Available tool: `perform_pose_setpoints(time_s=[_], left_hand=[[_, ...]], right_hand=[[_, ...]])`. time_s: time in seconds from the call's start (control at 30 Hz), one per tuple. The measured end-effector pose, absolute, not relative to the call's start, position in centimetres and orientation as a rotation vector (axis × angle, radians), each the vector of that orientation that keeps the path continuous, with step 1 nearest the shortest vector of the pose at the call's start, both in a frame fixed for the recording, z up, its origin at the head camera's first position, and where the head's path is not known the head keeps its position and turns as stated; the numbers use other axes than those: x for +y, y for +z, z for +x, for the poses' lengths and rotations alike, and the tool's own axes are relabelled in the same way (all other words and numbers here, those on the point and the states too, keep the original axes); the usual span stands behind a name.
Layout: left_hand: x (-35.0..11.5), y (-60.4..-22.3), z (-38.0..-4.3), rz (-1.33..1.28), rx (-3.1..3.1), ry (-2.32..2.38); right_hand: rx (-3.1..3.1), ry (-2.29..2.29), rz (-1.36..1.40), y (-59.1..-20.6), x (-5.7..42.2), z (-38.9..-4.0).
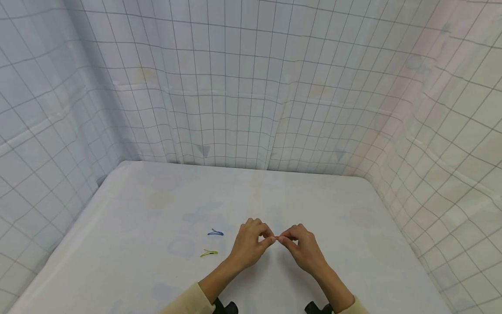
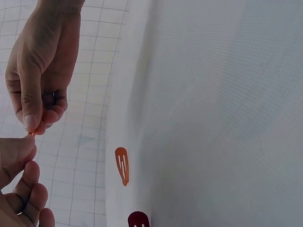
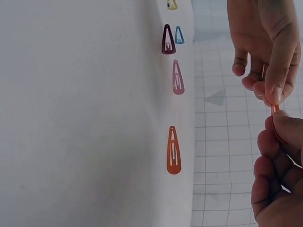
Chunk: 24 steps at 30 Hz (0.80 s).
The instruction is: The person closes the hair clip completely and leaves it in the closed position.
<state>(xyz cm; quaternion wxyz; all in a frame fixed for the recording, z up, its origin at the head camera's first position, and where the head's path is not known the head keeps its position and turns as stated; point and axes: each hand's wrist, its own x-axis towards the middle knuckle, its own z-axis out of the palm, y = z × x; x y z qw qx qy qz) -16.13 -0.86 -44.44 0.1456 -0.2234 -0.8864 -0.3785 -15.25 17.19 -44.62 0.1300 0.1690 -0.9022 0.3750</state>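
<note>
Your left hand (image 1: 249, 245) and right hand (image 1: 305, 249) are pinching an orange clip (image 1: 276, 238); a blue clip (image 1: 215, 233) and yellow clip (image 1: 208, 253) are lying left.

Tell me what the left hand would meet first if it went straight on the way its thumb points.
Most likely the right hand, just across a narrow gap from the left hand; both pinch an orange clip between them. Alignment in depth is hard to judge.

Coloured hair clips (image 3: 175, 167) lie on white table (image 1: 129, 226)
</note>
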Motion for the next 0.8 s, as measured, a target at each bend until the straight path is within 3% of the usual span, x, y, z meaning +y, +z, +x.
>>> perform_pose_setpoints(time_s=[0.37, 0.8], left_hand=[[-1.15, -44.60, -16.47, -0.676, -2.605, -1.179], [-1.51, -44.85, -16.84, -0.677, -2.653, -1.304]], right_hand=[[-2.466, 0.964, 0.718, -45.23, 17.62, -15.52], [-2.441, 1.043, 0.775, -45.58, 17.80, -15.60]])
